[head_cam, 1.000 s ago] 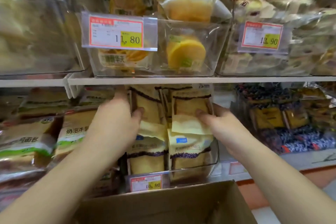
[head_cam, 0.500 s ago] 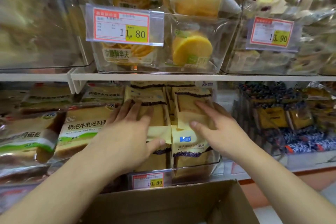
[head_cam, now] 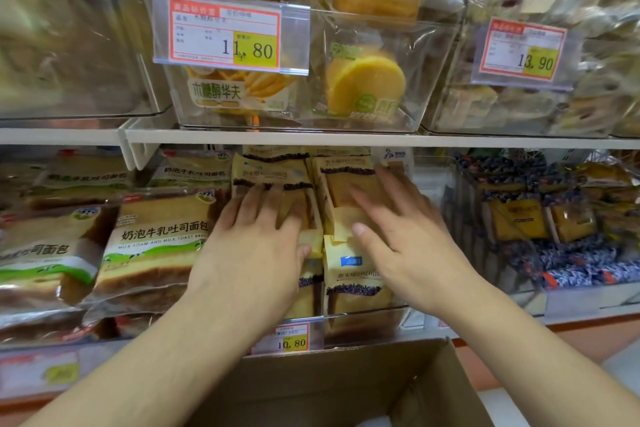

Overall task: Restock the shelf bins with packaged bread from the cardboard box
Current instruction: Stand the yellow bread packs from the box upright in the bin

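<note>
Both hands, L (head_cam: 254, 253) & R (head_cam: 405, 243), fingers flat on bread packs (head_cam: 349, 274), tight under shelf edge (head_cam: 346, 139).

The white upper shelf (head_cam: 346, 139) carries clear bins (head_cam: 408, 114) of packaged bread; the lower shelf's bin (head_cam: 367, 322) holds yellow bread packs (head_cam: 349, 274).

Upper shelf board (head_cam: 346, 139) low over packed bread packets (head_cam: 349, 184); narrow gap above them. Cardboard box (head_cam: 329, 388) blocks approach from below.

Both arms reach forward, left hand (head_cam: 252, 246) and right hand (head_cam: 405, 239) flat, fingers straight and spread.
</note>
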